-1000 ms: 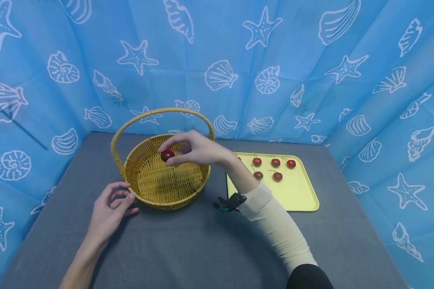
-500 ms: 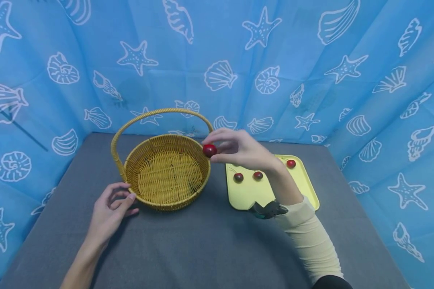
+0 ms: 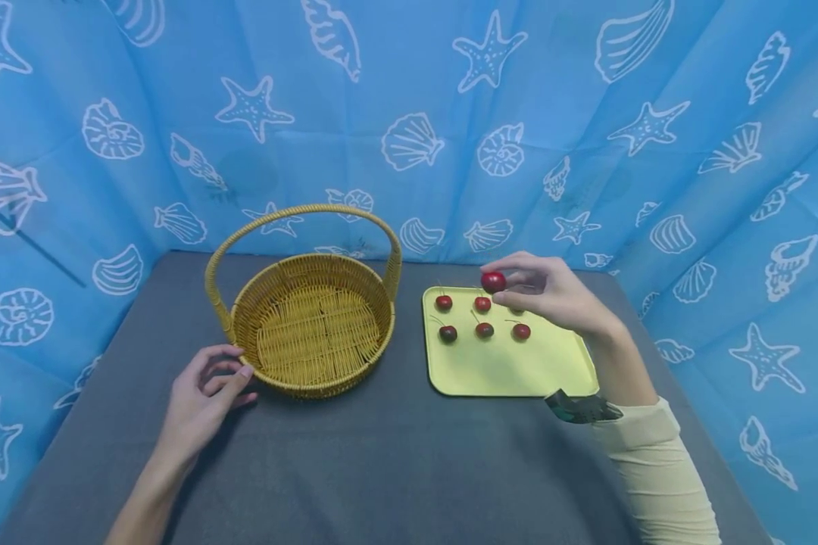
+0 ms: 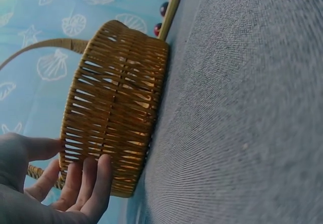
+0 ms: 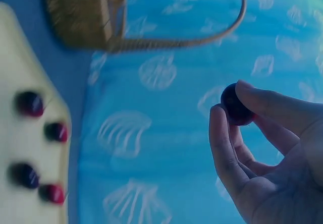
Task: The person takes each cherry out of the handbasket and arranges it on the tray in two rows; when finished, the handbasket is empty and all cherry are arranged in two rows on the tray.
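Observation:
My right hand (image 3: 552, 291) pinches a dark red cherry (image 3: 494, 282) between thumb and fingertips, raised above the back of the yellow tray (image 3: 511, 375). In the right wrist view, the cherry (image 5: 236, 105) stands out against the blue cloth. More cherries (image 3: 484, 330) lie in two rows on the tray, one partly hidden behind my right hand. To the left stands a round wicker basket (image 3: 320, 333), its arched handle upright and no fruit visible inside. My left hand (image 3: 204, 386) holds the basket's near left rim, with its fingers (image 4: 103, 183) against the woven wall.
A grey cloth (image 3: 382, 462) covers the table. Blue curtains (image 3: 409, 174) with white shell and starfish prints hang close behind the table and along its sides. The basket handle (image 3: 307, 210) arches high over the basket.
My right hand has moved right, from over the basket to above the tray, with the cherry still pinched. My left hand and the basket stay in place.

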Tool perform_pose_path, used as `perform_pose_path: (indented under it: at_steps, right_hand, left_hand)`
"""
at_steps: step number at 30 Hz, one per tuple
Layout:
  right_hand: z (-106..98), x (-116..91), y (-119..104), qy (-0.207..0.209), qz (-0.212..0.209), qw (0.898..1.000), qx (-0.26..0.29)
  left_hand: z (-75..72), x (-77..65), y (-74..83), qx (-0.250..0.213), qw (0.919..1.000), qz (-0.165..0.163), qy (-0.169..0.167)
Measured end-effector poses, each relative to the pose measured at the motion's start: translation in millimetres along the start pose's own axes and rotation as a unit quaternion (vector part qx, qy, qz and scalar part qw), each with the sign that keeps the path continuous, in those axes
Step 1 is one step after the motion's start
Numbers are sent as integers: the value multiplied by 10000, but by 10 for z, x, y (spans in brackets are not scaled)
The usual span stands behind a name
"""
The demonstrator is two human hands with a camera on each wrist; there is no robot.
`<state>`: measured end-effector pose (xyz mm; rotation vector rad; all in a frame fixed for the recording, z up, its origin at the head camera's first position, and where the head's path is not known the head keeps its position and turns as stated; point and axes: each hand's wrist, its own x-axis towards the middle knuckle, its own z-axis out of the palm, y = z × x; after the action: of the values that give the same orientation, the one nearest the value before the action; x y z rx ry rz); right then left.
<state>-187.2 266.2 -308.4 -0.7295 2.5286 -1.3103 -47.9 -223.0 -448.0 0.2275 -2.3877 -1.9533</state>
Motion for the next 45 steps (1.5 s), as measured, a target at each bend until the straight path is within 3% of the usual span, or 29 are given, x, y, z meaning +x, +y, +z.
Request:
perform_pose_path:
  at_steps: [10,22,28,37,45]
  right_hand:
    - [-264,-320,585,359,843,9949,-422]
    - [-413,-529,1220,178,1687,9839,-554]
    - [-418,-554,1508,132,1743,9824,-651]
    - [-331,-543,1685,164,1613,9799,-1166]
    - [-324,-559,1673,213,1597,9796,-1198]
  left_hand:
    - [-65,22,28,338,9994,103,24]
    - [-89,29,35,462,9976,514,-53]
    - [-93,40,45,506,9972,548,-81]
    - [-155,65,24,568,9964,610,-181]
    - [-351,147,99,1281,9876,892,-148]
